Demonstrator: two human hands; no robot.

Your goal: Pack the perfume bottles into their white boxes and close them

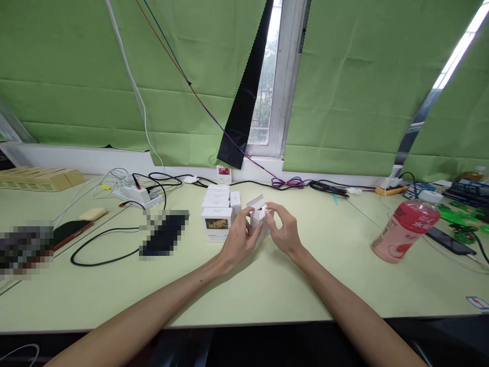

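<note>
Between my two hands is a small white carton (257, 218), its top flap raised and some of its side hidden by fingers. My left hand (240, 235) grips the carton's left side, thumb toward the front. On the other side my right hand (283, 227) holds the top right edge with thumb and forefinger at the opening. What lies inside the carton is too small to make out. Just left of it stands a row of similar white boxes (217, 210), the front one bearing a picture of yellow flowers.
A pink drink bottle (407, 226) stands at the right, near a dark phone (450, 240). On the left are a power strip (138, 195), a looping black cable (91, 264) and a pixelated dark device (165, 233). Bundled wires (287, 182) run along the wall.
</note>
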